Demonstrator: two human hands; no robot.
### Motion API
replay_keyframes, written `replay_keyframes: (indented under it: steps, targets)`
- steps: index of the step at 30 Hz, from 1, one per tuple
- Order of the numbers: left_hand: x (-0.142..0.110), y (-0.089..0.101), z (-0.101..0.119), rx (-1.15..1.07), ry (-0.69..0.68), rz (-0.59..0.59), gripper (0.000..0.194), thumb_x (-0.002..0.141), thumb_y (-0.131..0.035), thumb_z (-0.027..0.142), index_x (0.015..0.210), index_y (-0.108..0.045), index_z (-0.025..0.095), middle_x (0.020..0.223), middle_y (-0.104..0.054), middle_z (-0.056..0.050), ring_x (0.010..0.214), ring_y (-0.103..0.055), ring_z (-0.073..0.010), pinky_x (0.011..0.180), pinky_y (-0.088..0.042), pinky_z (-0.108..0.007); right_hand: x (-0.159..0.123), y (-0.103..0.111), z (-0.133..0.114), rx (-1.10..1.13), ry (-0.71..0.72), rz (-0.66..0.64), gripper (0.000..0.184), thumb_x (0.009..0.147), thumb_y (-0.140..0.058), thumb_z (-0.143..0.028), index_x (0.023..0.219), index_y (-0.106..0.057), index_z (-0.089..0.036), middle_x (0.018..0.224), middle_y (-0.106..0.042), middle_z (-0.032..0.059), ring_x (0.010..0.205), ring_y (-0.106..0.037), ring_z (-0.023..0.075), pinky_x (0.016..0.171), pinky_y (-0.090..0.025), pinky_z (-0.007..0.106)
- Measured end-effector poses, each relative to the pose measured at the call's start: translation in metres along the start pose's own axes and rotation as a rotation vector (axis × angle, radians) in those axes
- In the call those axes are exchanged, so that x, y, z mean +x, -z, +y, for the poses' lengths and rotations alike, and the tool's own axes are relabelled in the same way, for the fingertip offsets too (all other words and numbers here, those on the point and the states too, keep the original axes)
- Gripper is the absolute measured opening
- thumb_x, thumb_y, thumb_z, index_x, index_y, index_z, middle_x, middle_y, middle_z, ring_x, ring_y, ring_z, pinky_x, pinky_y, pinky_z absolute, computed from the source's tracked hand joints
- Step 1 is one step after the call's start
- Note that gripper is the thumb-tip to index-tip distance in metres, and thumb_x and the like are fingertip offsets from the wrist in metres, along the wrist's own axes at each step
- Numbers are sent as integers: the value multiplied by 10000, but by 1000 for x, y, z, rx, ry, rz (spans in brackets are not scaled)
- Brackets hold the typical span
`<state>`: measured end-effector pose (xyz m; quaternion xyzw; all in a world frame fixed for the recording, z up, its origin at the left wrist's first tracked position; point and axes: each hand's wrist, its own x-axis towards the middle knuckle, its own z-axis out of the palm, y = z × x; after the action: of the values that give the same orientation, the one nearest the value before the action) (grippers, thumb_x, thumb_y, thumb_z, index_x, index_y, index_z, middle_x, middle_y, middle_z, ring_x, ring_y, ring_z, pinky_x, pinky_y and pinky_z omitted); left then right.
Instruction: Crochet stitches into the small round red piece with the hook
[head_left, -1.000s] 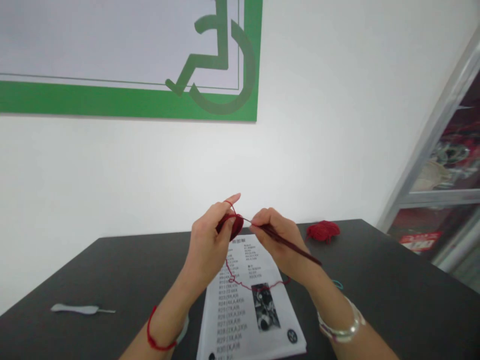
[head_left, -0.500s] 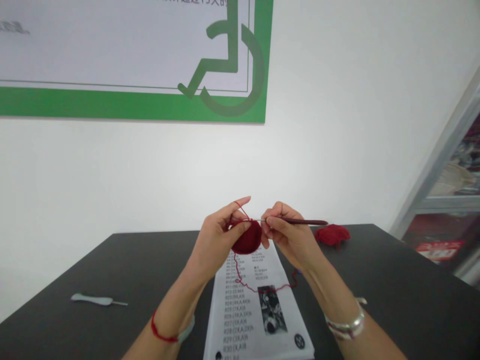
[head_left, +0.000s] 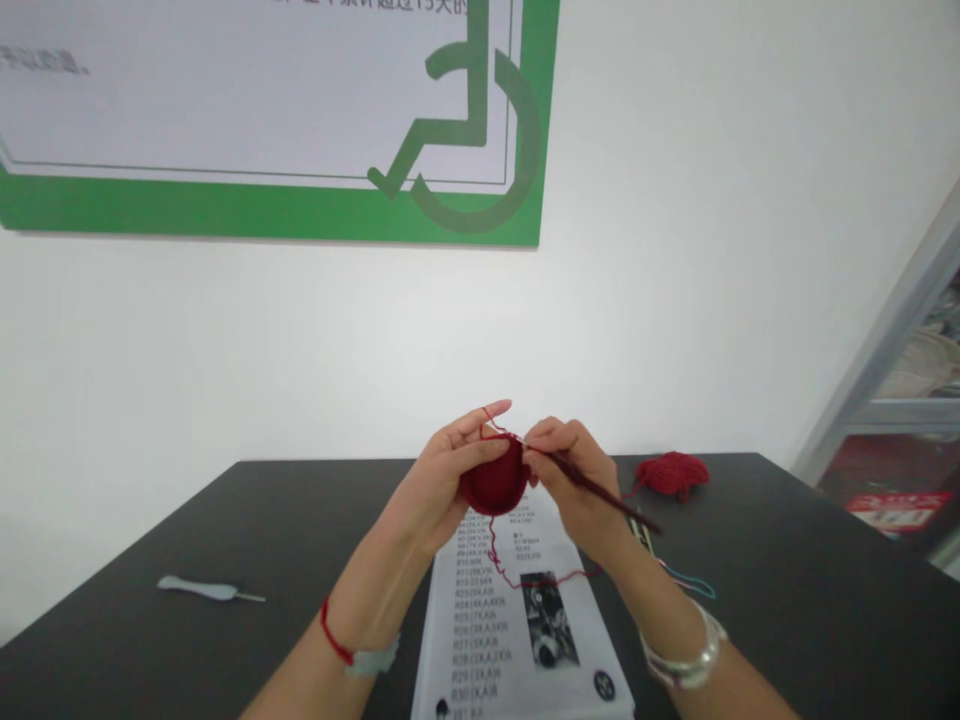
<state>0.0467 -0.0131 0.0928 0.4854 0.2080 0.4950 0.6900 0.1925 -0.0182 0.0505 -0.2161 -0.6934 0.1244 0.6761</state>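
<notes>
A round piece of dark red crochet (head_left: 493, 482) hangs above the papers, pinched by my left hand (head_left: 450, 470). Red yarn loops over the raised index finger of that hand. In my right hand (head_left: 574, 470) is a crochet hook with a dark red handle (head_left: 611, 500), which slants down to the right. Its thin metal end meets the upper edge of the crochet, where the tip is too small to make out. From the piece a strand of red yarn (head_left: 517, 582) droops across the page and passes behind my right wrist.
Printed pattern sheets (head_left: 480, 640) lie under my hands on the dark table (head_left: 322, 520). A red yarn ball (head_left: 673, 474) sits at the back right. Another hook with a pale handle (head_left: 199, 588) lies on the left. Thin coloured cords (head_left: 694, 582) show beside my right forearm.
The hook has swung from nearly level to slanting down rightward as my right hand turned. The crochet has tilted a little. The view has shifted slightly, and the coloured cords now show.
</notes>
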Motion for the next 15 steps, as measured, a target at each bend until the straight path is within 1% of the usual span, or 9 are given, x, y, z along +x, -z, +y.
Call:
replay_keyframes:
  steps: [1, 2, 3, 5, 9, 15]
  targets:
    - [0, 1, 1, 4, -8, -5, 447, 660, -767, 113, 1095, -678, 162, 685, -632, 28, 558, -550, -56, 547, -394, -164, 3, 2, -3, 131, -92, -22, 78, 879, -539, -195, 842, -503, -253, 751, -552, -24, 565, -507, 115, 487, -433, 250]
    - [0, 3, 2, 14, -23, -9, 440, 665, -761, 110, 1094, -676, 163, 669, -623, 34, 545, -541, -53, 533, -386, -159, 5, 5, -5, 216, -162, -47, 73, 875, -549, -204, 837, -507, -250, 736, -541, -33, 555, -499, 109, 486, -429, 247]
    - [0, 4, 4, 28, -41, -12, 435, 670, -757, 107, 1093, -674, 163, 651, -610, 41, 527, -525, -47, 515, -373, -152, 7, 7, -7, 262, -198, -67, 73, 867, -563, -207, 832, -512, -247, 723, -532, -39, 549, -493, 105, 488, -424, 246]
    - [1, 5, 6, 56, -67, -8, 426, 674, -751, 106, 1089, -671, 158, 632, -592, 50, 498, -489, -34, 484, -341, -141, 9, 12, -10, 240, -215, -88, 78, 847, -586, -190, 821, -530, -238, 720, -533, -40, 557, -489, 101, 503, -412, 248]
    - [0, 8, 9, 98, -67, -14, 407, 667, -745, 107, 1066, -674, 141, 633, -589, 44, 492, -468, -30, 473, -322, -139, 9, 18, -16, 153, -187, -85, 116, 816, -600, -130, 785, -546, -228, 749, -553, -30, 572, -464, 96, 501, -375, 241]
    - [1, 14, 12, 147, -31, -103, 392, 668, -722, 115, 1057, -689, 143, 601, -552, 46, 475, -430, -31, 457, -287, -153, 10, 26, -22, 202, -217, -141, 131, 807, -612, -99, 778, -574, -220, 763, -566, -20, 572, -453, 91, 495, -359, 231]
